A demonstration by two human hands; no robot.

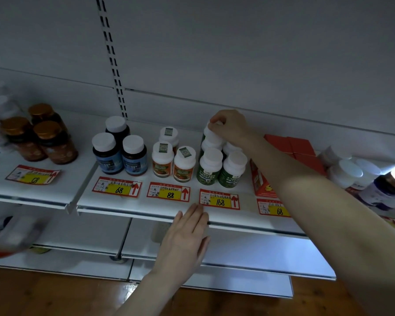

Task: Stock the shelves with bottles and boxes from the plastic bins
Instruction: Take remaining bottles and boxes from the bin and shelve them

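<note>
On the white shelf (pixel 146 208) stand groups of bottles. My right hand (pixel 230 126) reaches over the green-labelled, white-capped bottles (pixel 211 166) and grips the cap of the rearmost green bottle (pixel 211 131), at the back of that group. My left hand (pixel 187 236) is flat with fingers apart, its fingertips touching the shelf's front edge just left of the 168 price tag (pixel 219 199); it holds nothing. My right forearm hides part of the red boxes (pixel 292 147).
Left to right on the shelf: amber bottles with gold caps (pixel 48 137), blue-labelled dark bottles (pixel 121 153), orange-labelled white bottles (pixel 173 160), a red box (pixel 260 181), white bottles (pixel 351 169) at far right. Lower shelves (pixel 249 254) jut out below; wooden floor beneath.
</note>
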